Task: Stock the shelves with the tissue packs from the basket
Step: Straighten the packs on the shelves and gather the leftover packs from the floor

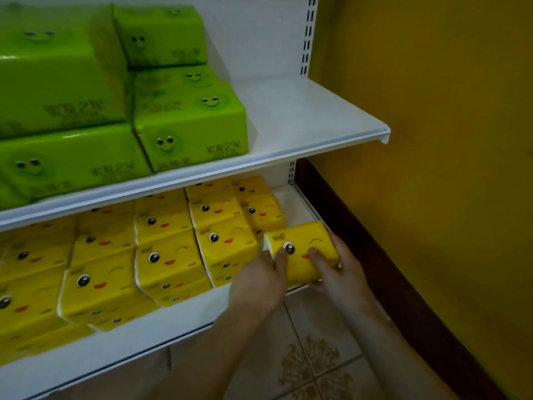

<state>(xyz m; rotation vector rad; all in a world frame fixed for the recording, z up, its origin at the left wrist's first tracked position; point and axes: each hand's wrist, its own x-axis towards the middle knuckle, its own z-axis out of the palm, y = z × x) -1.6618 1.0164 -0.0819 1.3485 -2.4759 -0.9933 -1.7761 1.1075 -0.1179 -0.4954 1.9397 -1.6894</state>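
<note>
1. While both hands grip it, yellow tissue pack [300, 249] sits at lower shelf [184, 319] right end.
2. L hand [259, 281] fingers curled on pack's left face.
3. R hand [337, 269] fingers wrap its right side.
4. Stocked yellow packs [161, 249] just left of L fingers.

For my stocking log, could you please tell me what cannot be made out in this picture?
- Basket: outside the head view.
- Print on green packs: too blurred to read.
- Leftmost yellow packs: cut off by the left edge.
- Yellow pack underside: hidden by left hand and right hand.

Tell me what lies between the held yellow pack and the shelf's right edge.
Head view: only the right hand, gripping the yellow pack; bare white lower shelf shows behind it.
</note>
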